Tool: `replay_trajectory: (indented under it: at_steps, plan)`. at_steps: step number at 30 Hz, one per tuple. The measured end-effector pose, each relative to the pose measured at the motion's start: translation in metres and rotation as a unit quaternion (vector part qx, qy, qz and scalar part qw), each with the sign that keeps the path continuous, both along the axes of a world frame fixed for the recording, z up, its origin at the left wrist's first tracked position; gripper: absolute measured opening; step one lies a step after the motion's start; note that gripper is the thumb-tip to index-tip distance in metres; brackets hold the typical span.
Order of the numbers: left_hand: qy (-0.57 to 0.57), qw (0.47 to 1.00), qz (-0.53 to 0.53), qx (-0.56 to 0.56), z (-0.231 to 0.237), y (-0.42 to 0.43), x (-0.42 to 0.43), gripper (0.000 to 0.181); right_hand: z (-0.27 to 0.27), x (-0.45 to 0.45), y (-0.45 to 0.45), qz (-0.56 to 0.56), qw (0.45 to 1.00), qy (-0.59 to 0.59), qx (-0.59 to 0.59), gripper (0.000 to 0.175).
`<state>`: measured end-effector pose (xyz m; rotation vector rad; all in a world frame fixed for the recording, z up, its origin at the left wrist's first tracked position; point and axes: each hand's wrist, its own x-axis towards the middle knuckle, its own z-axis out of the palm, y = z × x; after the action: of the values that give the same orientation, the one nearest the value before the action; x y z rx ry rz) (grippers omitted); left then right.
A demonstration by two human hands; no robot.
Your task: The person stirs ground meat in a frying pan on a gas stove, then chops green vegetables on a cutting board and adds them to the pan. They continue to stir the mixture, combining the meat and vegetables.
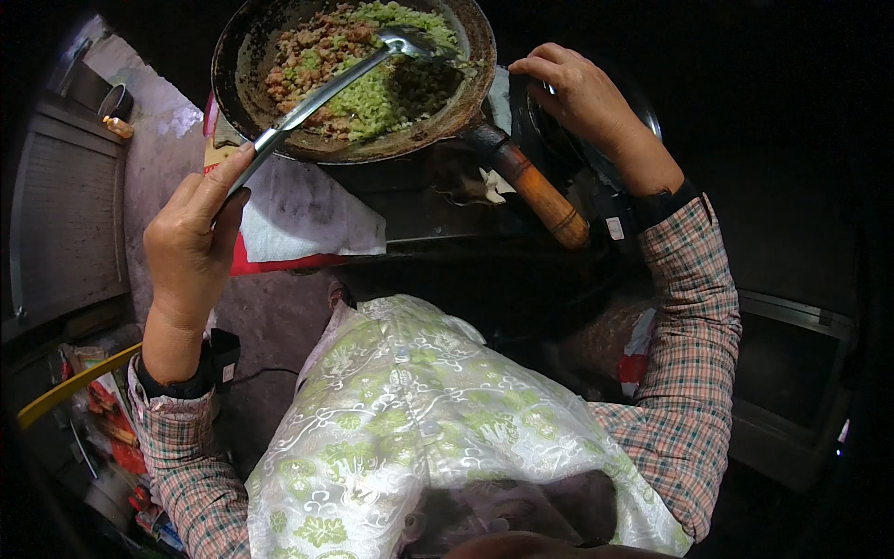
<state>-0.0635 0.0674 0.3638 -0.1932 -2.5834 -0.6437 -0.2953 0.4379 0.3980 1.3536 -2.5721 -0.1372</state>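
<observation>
My left hand (195,220) is shut on the long handle of a metal spatula (314,101). The spatula's head lies over chopped green vegetable (370,101) and crumbled meat (314,52) in a worn wok (426,140). The wok's wooden handle (545,192) points down and to the right, with neither hand on it. To the right of the wok, my right hand (573,87) reaches over a dark round vessel (653,119), its fingers bent; a small shiny part shows under them. Whether it grips this part is hidden.
A pale cloth (307,216) lies over a red edge below the wok. Another pale cloth (499,101) shows between the wok and the dark vessel. At left stand a cabinet (70,202) and a small dark pot (116,102). Bags and packages (115,419) lie at lower left.
</observation>
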Motion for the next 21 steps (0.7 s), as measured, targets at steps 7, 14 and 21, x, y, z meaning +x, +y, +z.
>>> replay_trajectory:
  at_steps: [7, 14, 21]
  plan:
    - [0.068, 0.973, 0.065, -0.212, 0.007, 0.011, -0.012, 0.044, -0.002, 0.014, 0.013, -0.015, 0.999, -0.010, -0.039, 0.032]
    - [0.041, 0.992, 0.045, -0.106, 0.008, 0.003, 0.000, 0.048, 0.006, 0.012, 0.008, 0.012, 0.999, -0.001, -0.029, 0.034]
    - [-0.020, 0.999, 0.015, -0.029, 0.005, 0.008, 0.023, 0.052, 0.000, 0.001, -0.010, 0.021, 1.000, -0.016, -0.005, 0.034]
